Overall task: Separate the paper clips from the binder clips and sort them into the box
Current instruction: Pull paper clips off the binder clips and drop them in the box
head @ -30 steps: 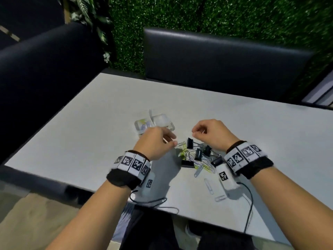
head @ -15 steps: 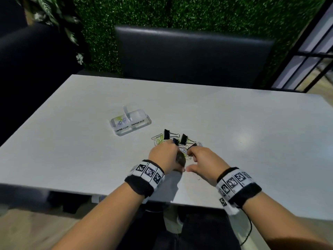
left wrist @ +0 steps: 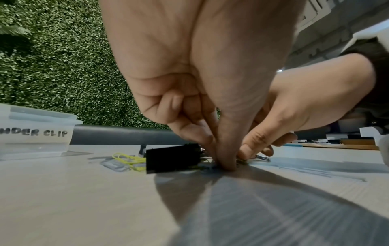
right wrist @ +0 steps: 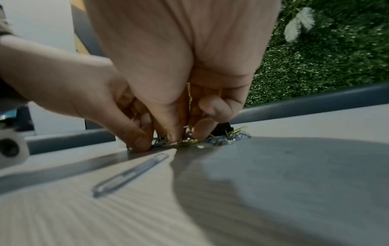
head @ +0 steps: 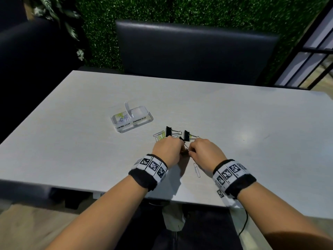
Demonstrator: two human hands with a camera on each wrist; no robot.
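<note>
A clear two-compartment box [head: 132, 121] stands open on the white table [head: 90, 156]; paper clips lie in its left compartment, and the right one is labelled for binder clips [left wrist: 35, 133]. A mixed pile lies right of it: black binder clips [head: 169, 131] [head: 186, 135] [left wrist: 172, 158] and yellow and silver paper clips [head: 159, 137] [left wrist: 128, 160] [right wrist: 233, 138]. My left hand [head: 177, 147] [left wrist: 219, 159] pinches down on clips at the pile's near edge. My right hand [head: 191, 150] [right wrist: 181, 138] pinches there too, with a yellow paper clip [right wrist: 188, 94] tucked against its palm. The fingertips nearly touch.
One silver paper clip [head: 197, 169] [right wrist: 130, 174] lies alone near the table's front edge, just under my right wrist. Dark padded seats [head: 194, 51] stand behind and to the left of the table, and a green hedge wall [head: 180, 9] rises behind them.
My left hand has come back from the box to the pile. Both hands have drawn together at the pile's near edge and now pinch at the clips.
</note>
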